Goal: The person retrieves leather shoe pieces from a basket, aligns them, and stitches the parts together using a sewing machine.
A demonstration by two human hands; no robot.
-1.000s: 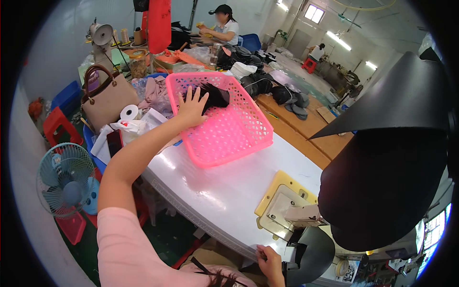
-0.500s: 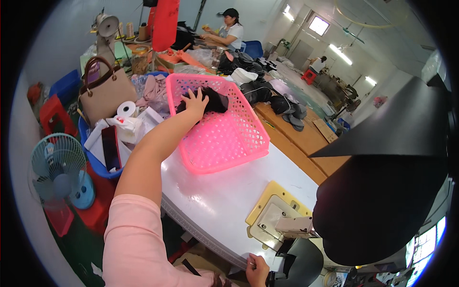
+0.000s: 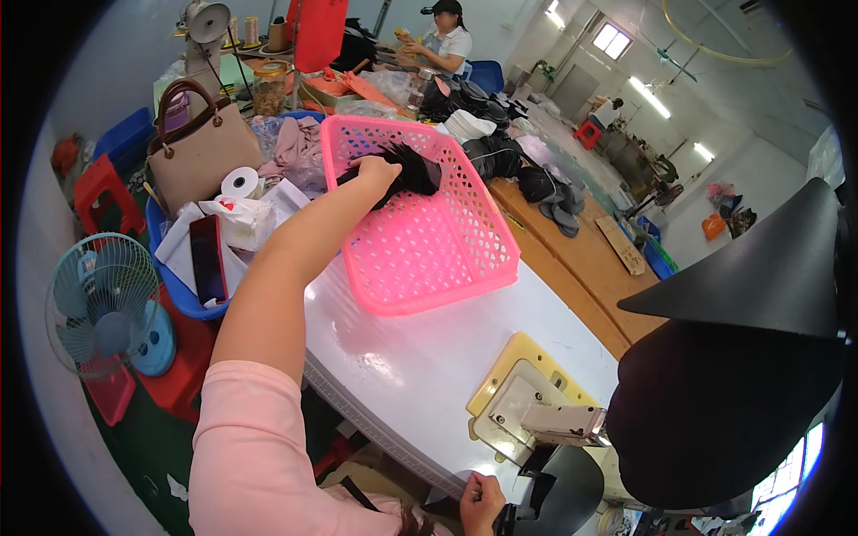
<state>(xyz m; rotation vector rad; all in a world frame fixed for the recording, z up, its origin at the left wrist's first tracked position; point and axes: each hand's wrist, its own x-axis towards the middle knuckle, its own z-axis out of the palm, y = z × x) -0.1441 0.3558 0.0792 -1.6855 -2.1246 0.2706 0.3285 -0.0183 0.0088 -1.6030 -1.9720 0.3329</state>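
Note:
My left hand (image 3: pixel 375 170) reaches far out over the pink plastic basket (image 3: pixel 447 295) and is shut on a bundle of black fabric pieces (image 3: pixel 418 171) at the basket's far end. The basket lies on the white table (image 3: pixel 402 375), and the part of its inside that I can see holds nothing else. My right hand (image 3: pixel 483 502) is at the table's near edge with its fingers curled on a black curved piece (image 3: pixel 559 487). Just behind it are the yellow plate (image 3: pixel 509 375) and the metal foot (image 3: pixel 563 420) of a sewing machine. A black cap brim hides the right side.
Left of the table stand a beige handbag (image 3: pixel 201 152), a blue tub (image 3: pixel 183 286) holding a phone, a tape roll and cloth, a small fan (image 3: pixel 98 304) and red stools. A wooden table (image 3: pixel 581 259) with dark pieces runs behind. Another person (image 3: pixel 442 40) works at the back.
My left hand has stayed at the basket's far end and has closed around the black pieces. My head has shifted, so the basket looks closer. My right hand stays at the table edge.

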